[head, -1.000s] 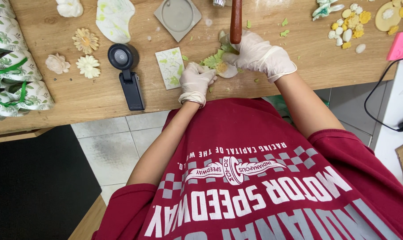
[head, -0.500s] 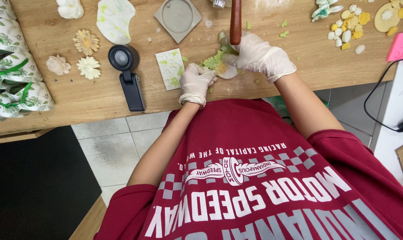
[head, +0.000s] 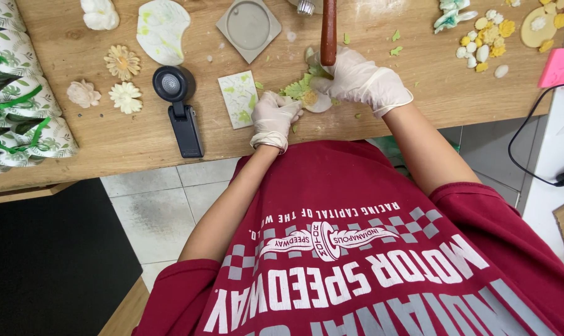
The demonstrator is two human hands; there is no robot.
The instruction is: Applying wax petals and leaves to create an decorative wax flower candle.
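Note:
Both my hands wear white gloves and work at the near edge of a wooden table (head: pixel 419 93). My right hand (head: pixel 363 79) grips a brown wooden-handled tool (head: pixel 328 28) that points down at a small green and cream flower-shaped piece (head: pixel 307 94). My left hand (head: pixel 274 117) pinches the left side of that piece with its fingertips. A white rectangular slab (head: pixel 238 98) with green marbling lies just left of my left hand.
A black handled device (head: pixel 179 109) lies left of the slab. Cream flower shapes (head: pixel 121 79), a white and green sheet (head: pixel 162 28), a grey square mould (head: pixel 248 23), small yellow and white pieces (head: pixel 487 37), a pink mould (head: pixel 559 67) and leaf-print bags (head: pixel 17 99) share the table.

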